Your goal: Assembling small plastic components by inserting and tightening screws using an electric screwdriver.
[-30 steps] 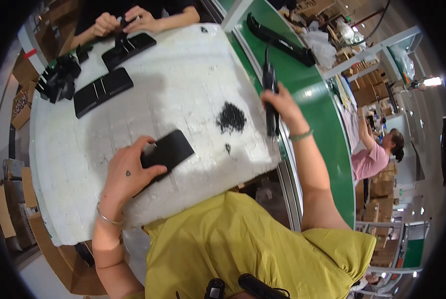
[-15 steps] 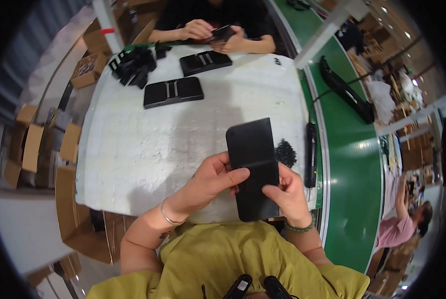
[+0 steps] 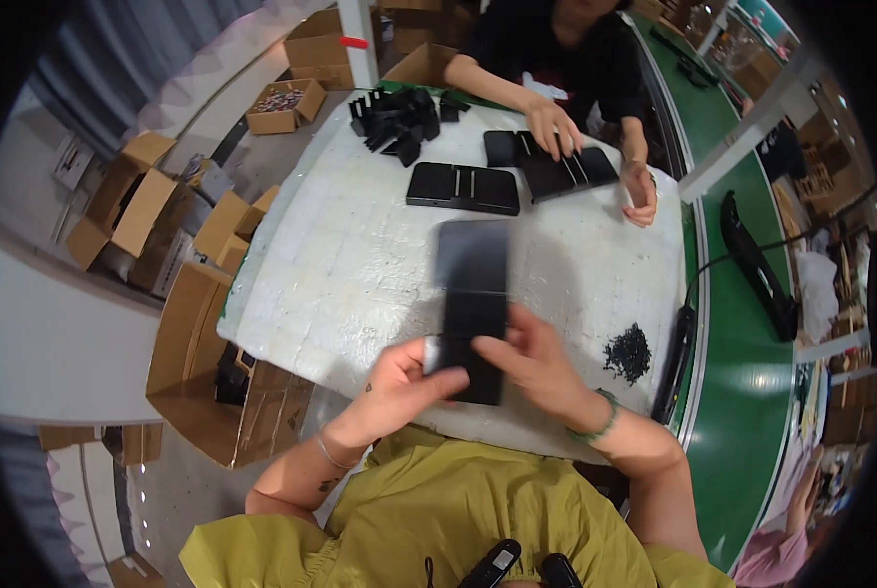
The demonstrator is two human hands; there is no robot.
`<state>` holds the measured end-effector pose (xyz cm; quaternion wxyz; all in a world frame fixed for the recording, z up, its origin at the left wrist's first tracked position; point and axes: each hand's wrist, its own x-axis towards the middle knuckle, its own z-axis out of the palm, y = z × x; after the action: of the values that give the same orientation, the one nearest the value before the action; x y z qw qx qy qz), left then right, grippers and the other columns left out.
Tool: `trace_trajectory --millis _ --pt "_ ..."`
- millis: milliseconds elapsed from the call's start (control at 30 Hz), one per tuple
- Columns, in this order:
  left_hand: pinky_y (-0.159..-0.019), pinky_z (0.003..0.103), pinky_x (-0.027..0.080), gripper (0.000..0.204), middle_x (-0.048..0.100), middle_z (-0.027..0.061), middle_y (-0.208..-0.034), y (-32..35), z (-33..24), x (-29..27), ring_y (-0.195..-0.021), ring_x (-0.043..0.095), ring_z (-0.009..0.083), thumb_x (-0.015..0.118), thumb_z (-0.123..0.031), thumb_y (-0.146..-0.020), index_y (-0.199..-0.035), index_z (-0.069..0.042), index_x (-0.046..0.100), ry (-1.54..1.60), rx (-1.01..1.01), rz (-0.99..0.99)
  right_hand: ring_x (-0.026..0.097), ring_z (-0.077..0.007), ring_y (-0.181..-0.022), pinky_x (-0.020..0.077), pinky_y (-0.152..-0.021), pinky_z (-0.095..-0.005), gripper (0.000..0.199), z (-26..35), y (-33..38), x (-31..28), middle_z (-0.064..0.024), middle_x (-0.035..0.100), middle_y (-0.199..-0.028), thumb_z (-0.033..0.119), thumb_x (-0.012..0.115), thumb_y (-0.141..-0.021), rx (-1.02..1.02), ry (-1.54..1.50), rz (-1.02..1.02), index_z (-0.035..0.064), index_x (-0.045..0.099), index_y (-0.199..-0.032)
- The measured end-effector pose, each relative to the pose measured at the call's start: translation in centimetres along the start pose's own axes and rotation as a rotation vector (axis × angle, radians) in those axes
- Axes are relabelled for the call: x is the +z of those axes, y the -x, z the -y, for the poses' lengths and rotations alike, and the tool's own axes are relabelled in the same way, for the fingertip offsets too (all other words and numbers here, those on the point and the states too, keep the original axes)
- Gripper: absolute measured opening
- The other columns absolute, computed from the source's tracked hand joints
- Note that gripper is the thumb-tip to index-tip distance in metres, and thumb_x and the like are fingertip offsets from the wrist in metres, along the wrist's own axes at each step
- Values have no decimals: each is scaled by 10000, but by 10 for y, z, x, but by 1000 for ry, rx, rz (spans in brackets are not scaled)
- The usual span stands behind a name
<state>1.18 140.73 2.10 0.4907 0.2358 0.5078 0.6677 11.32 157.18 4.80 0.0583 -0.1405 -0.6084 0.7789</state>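
Between both my hands is a flat black folding panel (image 3: 475, 318), long and rounded at the corners, with seams across it. Its upper part is smeared by motion. My left hand (image 3: 404, 380) grips the lower left edge, thumb laid over the face. On the other side my right hand (image 3: 534, 361) holds the right edge with its thumb on the front. Ahead on the white table (image 3: 360, 260) lies a similar black piece with two silver strips (image 3: 464, 188). Farther right, a co-worker's hand (image 3: 553, 125) rests on another such piece (image 3: 568, 174).
A heap of black plastic parts (image 3: 396, 120) sits at the far left of the table. Small black screws (image 3: 627, 354) are piled at the right, near a black pen-shaped power tool (image 3: 676, 365). Cardboard boxes (image 3: 195, 363) stand at the left; a green conveyor (image 3: 752, 392) runs along the right.
My view has turned, so the table appears farther right. The panel stays in my hands. The co-worker's held piece is now on the table beside the others, one hand on it.
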Motion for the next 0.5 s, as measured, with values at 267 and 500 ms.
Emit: trace_trajectory --millis 267,500 --pt "-721 294 468 263 600 107 -962 -5 25 -102 -823 576 180 573 -170 -885 -1100 -19 571 -1193 244 -936 620 -269 -607 478 -588 -354 226 -35 -78 -3 -138 627 -662 235 615 -829 -316 832 331 14 611 -874" --pt "-754 307 442 265 545 108 -1051 -14 30 -99 -830 530 221 522 -198 -910 -1108 -26 561 -1292 478 -965 644 -337 -694 510 -645 -436 119 -11 -175 -29 -155 650 -706 132 577 -762 -622 945 -55 28 632 -784"
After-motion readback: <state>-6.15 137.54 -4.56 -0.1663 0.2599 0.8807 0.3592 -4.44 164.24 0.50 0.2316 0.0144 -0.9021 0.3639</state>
